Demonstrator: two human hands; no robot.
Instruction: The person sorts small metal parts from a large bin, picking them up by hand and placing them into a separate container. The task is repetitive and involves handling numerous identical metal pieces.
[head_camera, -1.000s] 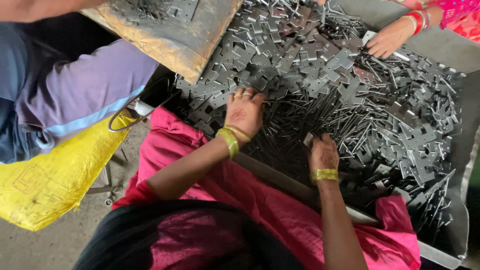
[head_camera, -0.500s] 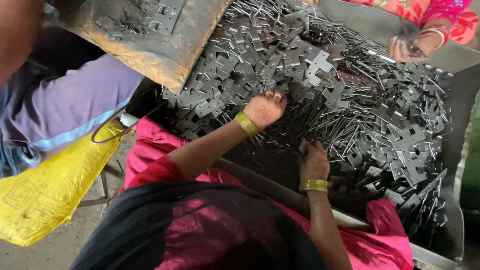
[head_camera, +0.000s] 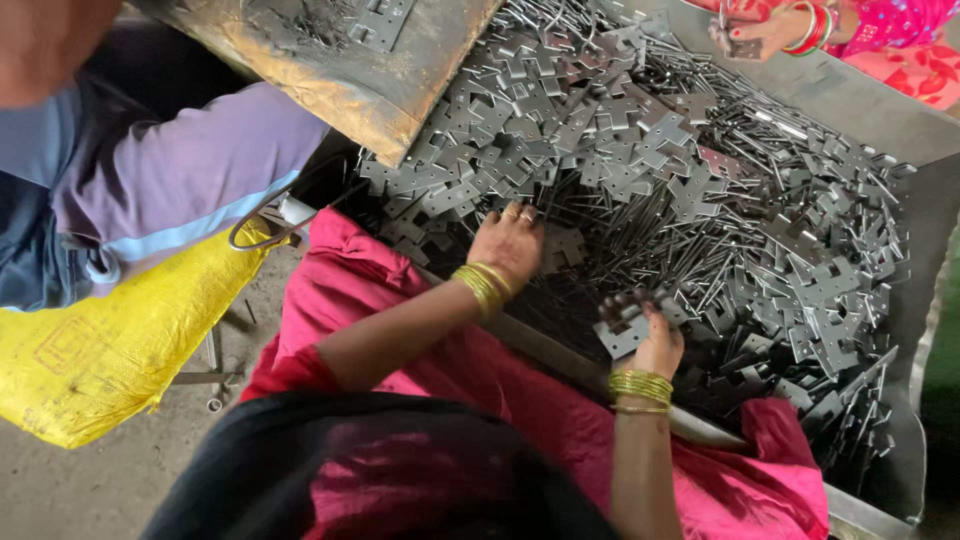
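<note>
— Head view: our right hand (head_camera: 655, 345) gripped a flat metal plate (head_camera: 622, 335) just above the pile (head_camera: 700, 180); our left hand (head_camera: 510, 240) lay spread on plates beyond it.

— Risk, we judged: sharp edges cutting fingers, or rods (head_camera: 700, 270) snagging and spilling.

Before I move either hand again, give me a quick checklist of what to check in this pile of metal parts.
1. Right hand grip: holds a flat metal plate at the near edge of the pile. Ok.
2. Left hand: rests on the plates, fingers down among them; whether it grips one, cannot tell.
3. Loose rods between the hands: many lie crossed, ends pointing all ways. Not ok for a blind reach.
4. Another person's hand at the far edge: well apart from both hands. Ok.
5. Tray rim by the pink cloth: cloth lies against it, outside the pile. Ok.
</note>
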